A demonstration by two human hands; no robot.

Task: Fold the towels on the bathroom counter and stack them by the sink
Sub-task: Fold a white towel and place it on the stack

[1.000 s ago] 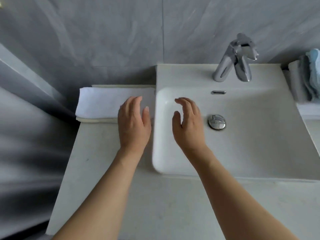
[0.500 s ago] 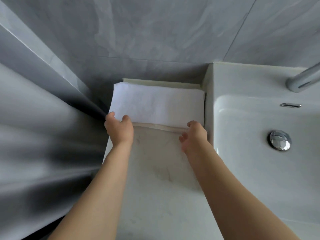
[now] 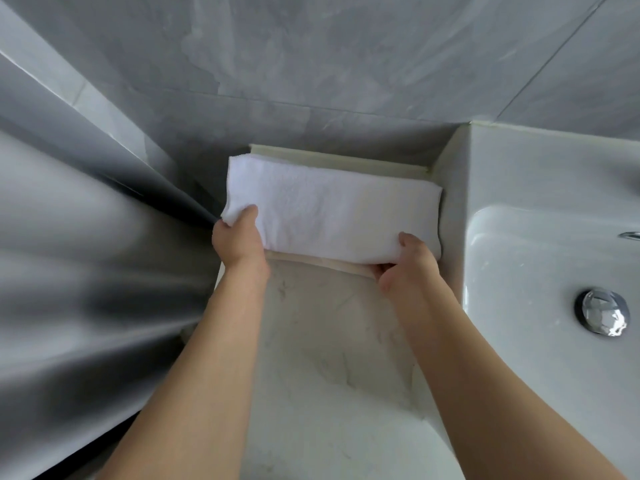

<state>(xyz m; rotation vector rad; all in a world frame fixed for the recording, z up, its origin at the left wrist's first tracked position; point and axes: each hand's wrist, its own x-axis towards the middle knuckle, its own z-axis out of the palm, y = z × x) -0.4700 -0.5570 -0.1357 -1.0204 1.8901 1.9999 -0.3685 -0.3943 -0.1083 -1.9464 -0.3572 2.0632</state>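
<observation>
Left hand (image 3: 239, 242): gripped white towel (image 3: 329, 209) at near left corner.
Right hand (image 3: 407, 268): gripped towel's near right edge.
Towel: folded, on tabletop (image 3: 329, 341) beside sink (image 3: 540, 271).

White towel (image 3: 329, 206) gripped by both hands, beside sink (image 3: 540, 244)

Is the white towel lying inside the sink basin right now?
No, the white towel lies on the counter left of the sink, with the left hand and right hand gripping its near corners.
</observation>
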